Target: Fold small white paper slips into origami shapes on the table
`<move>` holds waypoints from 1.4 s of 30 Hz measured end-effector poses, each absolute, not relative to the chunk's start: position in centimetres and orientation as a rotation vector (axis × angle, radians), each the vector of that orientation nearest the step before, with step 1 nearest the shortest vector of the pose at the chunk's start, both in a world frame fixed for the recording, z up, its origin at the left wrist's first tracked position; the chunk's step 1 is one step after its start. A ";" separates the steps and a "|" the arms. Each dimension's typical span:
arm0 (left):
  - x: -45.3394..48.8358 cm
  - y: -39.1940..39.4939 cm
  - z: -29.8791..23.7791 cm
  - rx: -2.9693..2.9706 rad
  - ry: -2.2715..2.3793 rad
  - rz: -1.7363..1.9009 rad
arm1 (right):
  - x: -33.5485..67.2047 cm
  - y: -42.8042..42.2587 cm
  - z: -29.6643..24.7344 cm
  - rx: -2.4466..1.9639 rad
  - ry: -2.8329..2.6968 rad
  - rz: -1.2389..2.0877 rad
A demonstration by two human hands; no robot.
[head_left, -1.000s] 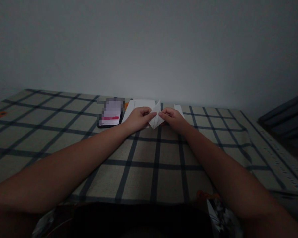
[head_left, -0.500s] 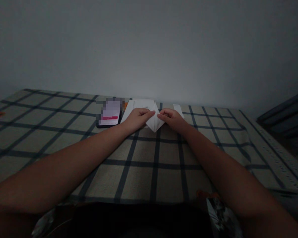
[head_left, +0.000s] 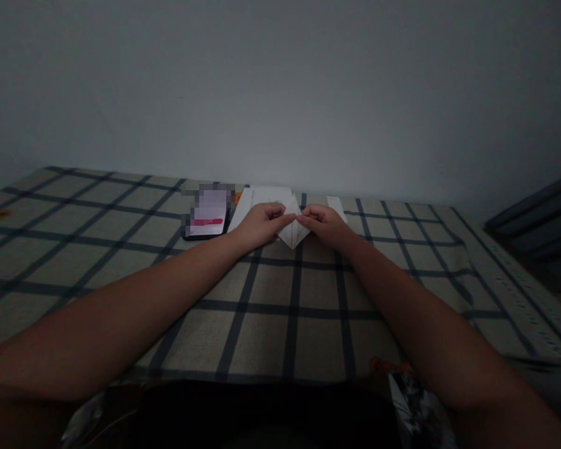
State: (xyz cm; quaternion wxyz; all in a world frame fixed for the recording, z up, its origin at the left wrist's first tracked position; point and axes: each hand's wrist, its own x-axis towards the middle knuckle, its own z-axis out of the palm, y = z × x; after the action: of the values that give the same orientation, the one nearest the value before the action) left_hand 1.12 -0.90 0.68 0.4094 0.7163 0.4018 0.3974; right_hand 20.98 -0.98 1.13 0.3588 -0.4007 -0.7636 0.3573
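In the head view, pinching a small diamond of folded white paper (head_left: pixel 293 237), long axis twelve-to-six, at three o'clock from the left hand (head_left: pixel 262 223) and nine from the right hand (head_left: pixel 326 223), equally near, both curled nearly closed. Crowded at eleven by flat white paper sheets (head_left: pixel 267 193); flanked at nine by a black-edged, lit phone (head_left: pixel 209 228), at two by a narrow white strip (head_left: pixel 335 202); all over beige, blue-checked cloth (head_left: pixel 267 327).

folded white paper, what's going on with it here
A person's left grip and right grip pinch the folded white paper between them, close together, its near end coming to a point towards the person. A phone with a lit screen lies to the left on the checked cloth. Other white paper lies partly behind the left grip, and a white strip shows beyond the right one.
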 end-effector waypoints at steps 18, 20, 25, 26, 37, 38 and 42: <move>1.2 -0.9 0.6 1.751 1.104 0.955 | 21.2 -0.8 0.8 -1.092 -1.960 0.863; 1.2 -0.8 0.7 1.755 1.090 0.953 | 21.1 -0.7 0.6 -1.111 -1.942 0.880; 1.2 -0.6 0.9 1.759 1.059 0.991 | 21.2 0.0 1.5 -1.140 -2.003 1.021; 1.2 -0.6 0.9 1.765 1.065 0.991 | 21.3 0.2 2.0 -1.172 -2.047 1.051; 1.2 -0.6 0.5 1.731 1.058 0.941 | 20.8 4.6 7.4 -1.371 -2.308 1.121; 1.2 -0.6 0.5 1.729 1.057 0.935 | 20.6 5.1 7.3 -1.393 -2.222 1.084; 1.3 -0.6 0.4 1.694 1.046 0.947 | 19.2 7.2 6.8 -1.393 -1.734 0.817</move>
State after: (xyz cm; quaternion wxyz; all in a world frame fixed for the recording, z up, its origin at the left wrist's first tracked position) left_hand 1.27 -0.60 0.38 0.4514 0.6856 0.4235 0.3832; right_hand 19.21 7.17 6.83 0.3768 -0.5447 -0.6778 0.3193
